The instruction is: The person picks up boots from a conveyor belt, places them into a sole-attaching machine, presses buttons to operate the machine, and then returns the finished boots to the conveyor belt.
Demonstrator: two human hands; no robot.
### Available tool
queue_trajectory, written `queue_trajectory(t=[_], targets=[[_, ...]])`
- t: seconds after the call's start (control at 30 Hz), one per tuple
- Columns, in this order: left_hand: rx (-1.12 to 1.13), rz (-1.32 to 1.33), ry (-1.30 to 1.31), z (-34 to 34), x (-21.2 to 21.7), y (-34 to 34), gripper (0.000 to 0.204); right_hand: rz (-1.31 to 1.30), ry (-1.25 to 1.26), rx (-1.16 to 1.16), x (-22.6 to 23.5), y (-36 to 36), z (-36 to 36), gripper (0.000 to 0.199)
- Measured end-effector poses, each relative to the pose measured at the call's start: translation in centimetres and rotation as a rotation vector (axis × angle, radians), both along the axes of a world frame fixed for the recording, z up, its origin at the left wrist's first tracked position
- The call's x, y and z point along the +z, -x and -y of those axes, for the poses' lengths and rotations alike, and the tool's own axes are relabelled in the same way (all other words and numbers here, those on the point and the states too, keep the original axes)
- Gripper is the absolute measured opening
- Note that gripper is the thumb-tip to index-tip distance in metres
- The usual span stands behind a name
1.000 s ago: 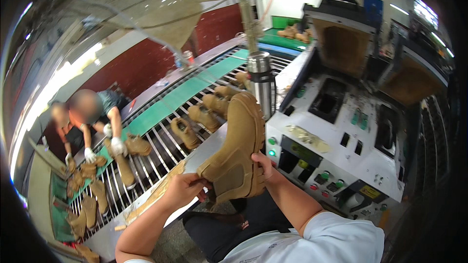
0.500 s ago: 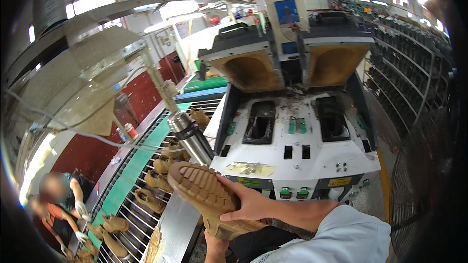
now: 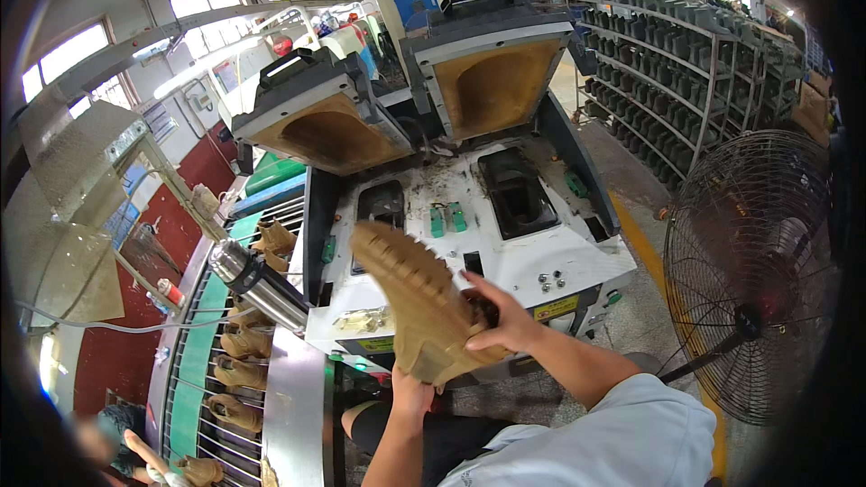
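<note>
A tan boot [image 3: 417, 307] with a deeply lugged sole is held up in front of me, its toe pointing up and to the left. My left hand [image 3: 412, 392] is closed around its lower part, with the fingers partly hidden behind it. My right hand [image 3: 502, 317] grips it from the right, beside a dark area that may be its opening. Just beyond the boot is a white machine [image 3: 487, 257] with two black wells, the left well [image 3: 381, 203] and the right well [image 3: 519, 194]. Both padded lids, left [image 3: 338, 131] and right [image 3: 492, 81], stand raised.
To the left, a roller conveyor [image 3: 200, 370] carries several tan boots [image 3: 242, 372]. A steel cylinder [image 3: 257, 287] slants over its near side. A co-worker's arm [image 3: 149, 453] reaches in at lower left. A large caged fan [image 3: 749, 271] stands right, before racks of dark boots [image 3: 645, 81].
My view has swung right, bringing the fan and racks further in. The boot has turned from sole-facing to side-on, and my right hand has shifted off the sole.
</note>
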State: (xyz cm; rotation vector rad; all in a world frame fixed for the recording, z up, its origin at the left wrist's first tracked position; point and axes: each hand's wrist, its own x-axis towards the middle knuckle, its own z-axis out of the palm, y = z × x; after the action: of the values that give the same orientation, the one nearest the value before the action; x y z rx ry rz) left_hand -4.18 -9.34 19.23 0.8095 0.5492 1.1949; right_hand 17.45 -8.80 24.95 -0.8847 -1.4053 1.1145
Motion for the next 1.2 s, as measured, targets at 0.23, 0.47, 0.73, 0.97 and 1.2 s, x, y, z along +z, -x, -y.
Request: queue_trajectory(t=[0.23,0.47,0.73,0.97,1.2], targets=[[0.215,-0.080,0.132,-1.6,-10.7,0.5,0.014,0.129,0.011,-0.460,1.8,-9.1,-2.9,0.115],[0.436,-0.249,0.451,-1.3,-19.3,7.5,0.009,0.743,0.171,-0.907,7.5,-17.4,-14.5,0.104],[0.271,-0.272,0.485,-2.4,-21.1,7.6,0.016,0.993,0.623,-0.998,6.1,-16.9,-24.1,0.108],[0.327,-0.005,0.611,-2.4,-21.3,8.6,0.018,0.999,0.695,-0.917,3.5,-17.1,-24.1,0.102],[0.330,0.146,0.657,-1.8,-21.0,9.0,0.015,1.118,0.631,-0.919,2.0,-15.0,-21.6,0.090]])
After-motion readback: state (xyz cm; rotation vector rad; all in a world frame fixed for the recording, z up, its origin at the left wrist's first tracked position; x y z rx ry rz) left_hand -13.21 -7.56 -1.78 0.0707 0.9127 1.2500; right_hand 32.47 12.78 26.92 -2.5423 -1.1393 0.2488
